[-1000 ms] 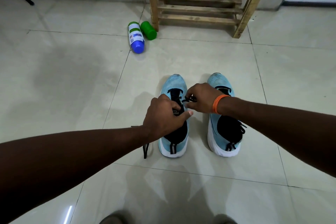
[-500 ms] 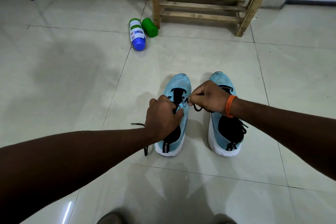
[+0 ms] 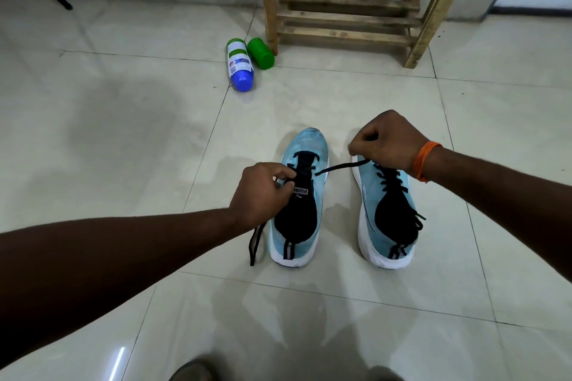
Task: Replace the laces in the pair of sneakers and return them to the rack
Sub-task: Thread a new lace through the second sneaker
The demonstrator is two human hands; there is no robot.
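Pale glossy tiled floor underfoot, grey-skirted wall at the far edge. Slatted bare-wood rack standing on the tiles against that wall. Two light-blue knit sneakers with white soles and black tongues side by side on the floor, toes toward the rack, well short of it: left sneaker with its eyelets almost bare, right sneaker fully laced in black. Left hand down on the left sneaker's tongue, fingers curled closed, pinching the upper beside the eyelets. Right hand raised over the right sneaker's toe, orange band at the wrist, fingers closed in a pinch on the end of a flat black lace drawn taut from the left sneaker's eyelet row. Other end of that lace trailing on the tiles just left of the heel. White bottle with blue cap and green cylinder lying touching near the rack's left leg.
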